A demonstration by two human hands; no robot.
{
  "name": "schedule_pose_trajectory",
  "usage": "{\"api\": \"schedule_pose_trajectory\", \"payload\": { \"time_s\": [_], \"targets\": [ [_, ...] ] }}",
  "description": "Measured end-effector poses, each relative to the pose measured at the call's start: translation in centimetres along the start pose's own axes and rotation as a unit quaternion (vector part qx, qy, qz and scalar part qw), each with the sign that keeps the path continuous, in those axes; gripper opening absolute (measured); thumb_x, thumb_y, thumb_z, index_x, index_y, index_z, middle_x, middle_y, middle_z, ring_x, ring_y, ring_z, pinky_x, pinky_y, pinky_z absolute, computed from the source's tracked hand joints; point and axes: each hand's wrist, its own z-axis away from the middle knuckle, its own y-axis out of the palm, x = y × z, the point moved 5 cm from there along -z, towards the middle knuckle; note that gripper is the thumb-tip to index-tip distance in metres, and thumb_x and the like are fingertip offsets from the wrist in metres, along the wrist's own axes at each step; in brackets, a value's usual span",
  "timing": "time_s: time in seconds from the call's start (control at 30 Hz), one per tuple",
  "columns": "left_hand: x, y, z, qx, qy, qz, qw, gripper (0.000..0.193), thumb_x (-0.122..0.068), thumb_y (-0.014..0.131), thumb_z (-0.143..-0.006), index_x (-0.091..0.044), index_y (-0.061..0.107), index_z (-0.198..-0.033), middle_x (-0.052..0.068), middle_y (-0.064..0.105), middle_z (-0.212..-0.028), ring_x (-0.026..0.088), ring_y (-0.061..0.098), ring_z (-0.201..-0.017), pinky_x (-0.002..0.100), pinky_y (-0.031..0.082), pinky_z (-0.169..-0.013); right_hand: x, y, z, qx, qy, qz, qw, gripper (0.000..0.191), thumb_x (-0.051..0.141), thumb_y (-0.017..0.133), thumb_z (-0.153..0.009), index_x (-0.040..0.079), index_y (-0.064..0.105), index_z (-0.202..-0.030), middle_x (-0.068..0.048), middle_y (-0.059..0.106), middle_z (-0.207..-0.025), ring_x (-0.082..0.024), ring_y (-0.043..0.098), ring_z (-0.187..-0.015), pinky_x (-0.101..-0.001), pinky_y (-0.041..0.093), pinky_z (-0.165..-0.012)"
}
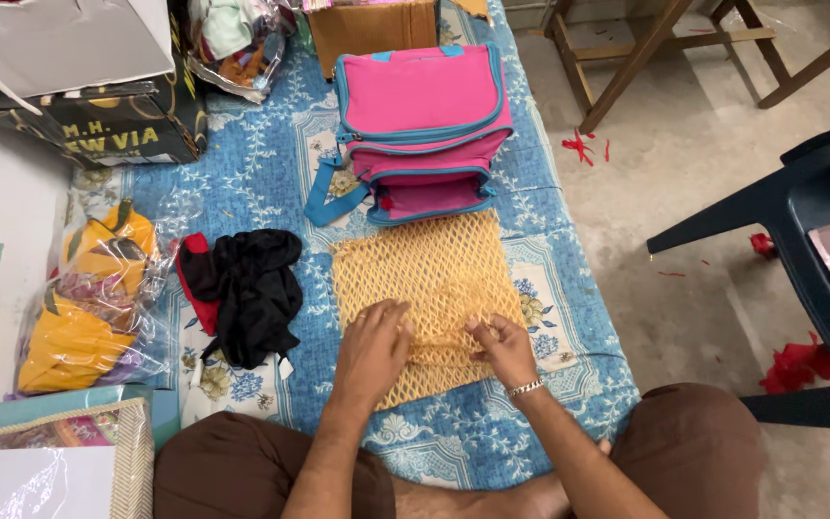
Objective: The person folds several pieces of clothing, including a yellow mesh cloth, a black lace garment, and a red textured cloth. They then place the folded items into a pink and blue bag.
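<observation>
Presently I see the left hand (374, 346) pressing flat on the yellow mesh cloth (427, 288) at frame centre, and the right hand (503, 348) pinching its fold; a pink bag (422, 120) sits above.

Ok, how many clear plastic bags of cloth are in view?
2: clear plastic bag of yellow cloth left of the black cloth; clear plastic bag of mixed cloth at top. More may be hidden.

Your way forward ends at the pink bag (423, 125); black cloth (254, 293) crowds the left (bedspread (569, 317) rightward lies open).
</observation>
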Motion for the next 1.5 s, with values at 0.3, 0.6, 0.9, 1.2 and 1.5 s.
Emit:
{"api": "schedule_pose_trajectory", "payload": {
  "time_s": [0.3,0.6,0.9,1.2,1.5],
  "targets": [
    [2.4,1.6,2.4,0.067,-0.147,0.076,0.984,0.055,-0.014,0.083,-0.079,-0.006,0.057,-0.127,0.018,0.060,-0.125,0.037,0.065,-0.105,0.043,0.052,-0.090,2.4,-1.4,2.1,-0.041,-0.006,-0.065,0.997,0.024,0.029,0.063,-0.098,0.006,0.066,-0.105,-0.003,0.070,-0.086,-0.013,0.066,-0.068,-0.0287,0.057,-0.057],
    [2.4,1.3,3.1,0.094,-0.206,0.166,0.960,0.039,-0.018,0.086,-0.080,-0.004,0.066,-0.110,0.014,0.073,-0.090,0.029,0.069,-0.080,0.040,0.054,-0.072,11.7,4.3,4.3,0.087,-0.108,-0.038,0.990,0.025,0.032,0.061,-0.100,0.010,0.071,-0.093,0.001,0.066,-0.080,-0.007,0.062,-0.070,-0.0258,0.055,-0.060],
    [2.3,1.8,4.3,0.123,-0.200,0.438,0.868,0.056,-0.014,0.083,-0.079,-0.004,0.059,-0.128,0.002,0.071,-0.101,0.014,0.068,-0.091,0.033,0.058,-0.081,18.4,9.3,6.9,0.131,-0.294,0.014,0.947,0.020,0.018,0.066,-0.102,-0.001,0.073,-0.105,0.004,0.059,-0.088,-0.004,0.051,-0.078,-0.0222,0.043,-0.067],
    [1.3,0.5,4.0,0.074,-0.141,0.391,0.907,0.042,-0.020,0.085,-0.082,0.000,0.068,-0.115,0.006,0.064,-0.100,0.014,0.060,-0.086,0.031,0.055,-0.078,21.3,9.8,9.6,0.127,-0.209,-0.004,0.970,0.028,0.020,0.067,-0.100,0.004,0.076,-0.120,0.007,0.055,-0.070,-0.001,0.039,-0.056,-0.0203,0.030,-0.048],
    [1.2,0.3,3.8,0.055,-0.096,0.336,0.935,0.047,-0.021,0.077,-0.088,0.004,0.060,-0.124,0.011,0.063,-0.121,0.021,0.064,-0.105,0.031,0.051,-0.086,24.0,11.8,13.0,0.108,-0.290,0.072,0.948,0.032,0.030,0.069,-0.102,0.003,0.080,-0.117,0.003,0.060,-0.067,-0.001,0.048,-0.057,-0.0220,0.036,-0.047]
  ]
}}
